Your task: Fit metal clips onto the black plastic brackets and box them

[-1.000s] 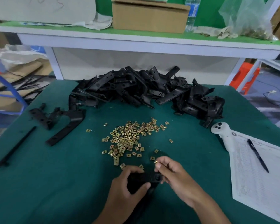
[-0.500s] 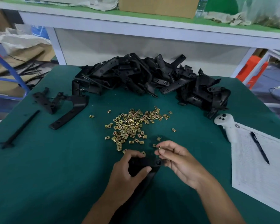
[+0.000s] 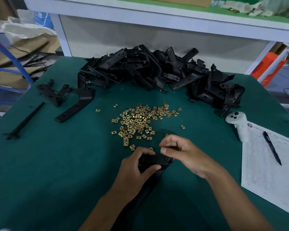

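My left hand (image 3: 137, 169) grips a black plastic bracket (image 3: 157, 161) near the front of the green table, its long arm running down toward me. My right hand (image 3: 182, 154) pinches a small brass-coloured metal clip (image 3: 163, 149) right above the bracket's holed end. A loose scatter of metal clips (image 3: 140, 120) lies just beyond the hands. A large heap of black brackets (image 3: 157, 72) fills the back of the table.
Two separate black brackets (image 3: 77, 105) and a thin black rod (image 3: 25, 121) lie at the left. A white controller (image 3: 239, 124), a printed sheet (image 3: 270, 170) and a pen (image 3: 272, 150) sit at the right. A white shelf frame (image 3: 157, 19) stands behind the table.
The view tilted down a little, so everything sits higher in frame. My right hand still pinches the clip, now held slightly higher over the bracket's end. The left hand's grip is unchanged.
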A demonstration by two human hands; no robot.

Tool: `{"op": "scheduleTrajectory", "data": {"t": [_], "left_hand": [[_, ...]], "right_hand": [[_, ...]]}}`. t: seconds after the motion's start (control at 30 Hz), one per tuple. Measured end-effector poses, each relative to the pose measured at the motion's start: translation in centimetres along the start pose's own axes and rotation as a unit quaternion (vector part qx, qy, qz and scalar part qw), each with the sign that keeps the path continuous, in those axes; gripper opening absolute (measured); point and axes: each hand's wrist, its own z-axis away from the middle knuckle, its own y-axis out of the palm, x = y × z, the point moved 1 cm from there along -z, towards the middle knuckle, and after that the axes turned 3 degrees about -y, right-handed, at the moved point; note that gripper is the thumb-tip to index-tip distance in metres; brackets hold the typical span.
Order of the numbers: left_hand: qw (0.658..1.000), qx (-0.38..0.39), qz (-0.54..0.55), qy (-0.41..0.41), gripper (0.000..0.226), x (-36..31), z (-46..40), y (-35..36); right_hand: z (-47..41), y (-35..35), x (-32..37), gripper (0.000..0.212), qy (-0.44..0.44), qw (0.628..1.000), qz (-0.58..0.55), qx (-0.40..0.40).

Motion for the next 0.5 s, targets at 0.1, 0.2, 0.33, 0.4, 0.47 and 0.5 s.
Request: {"op": "scheduleTrajectory", "data": {"t": [0.1,0.2,0.33,0.4,0.47,0.5], "left_hand": [[1.0,-0.017,-0.011,0.012,0.037,0.03,0.0,0.0],[1.0,-0.023,-0.003,0.007,0.042,0.27,0.16,0.14],[1.0,-0.013,-0.014,0.017,0.038,0.49,0.46,0.25],[1.0,-0.005,-0.021,0.016,0.037,0.53,0.47,0.25],[1.0,-0.002,-0.028,0.008,0.035,0.65,0.45,0.28],[1.0,-0.003,-0.029,0.005,0.035,0.7,0.44,0.27]], "right_hand": [[-0.19,-0.19,-0.12,0.009,-0.011,1.0,0.001,0.015],[-0.39,-0.38,-0.19,0.005,-0.015,0.999,-0.017,0.028],[-0.69,-0.41,-0.17,0.008,-0.003,0.999,-0.015,0.04],[-0.84,-0.43,0.07,0.008,0.001,0.999,-0.016,0.043],[-0.88,-0.46,0.45,0.005,0.009,0.998,-0.026,0.052],[-0.85,-0.5,0.58,0.003,0.014,0.998,-0.025,0.058]]}}
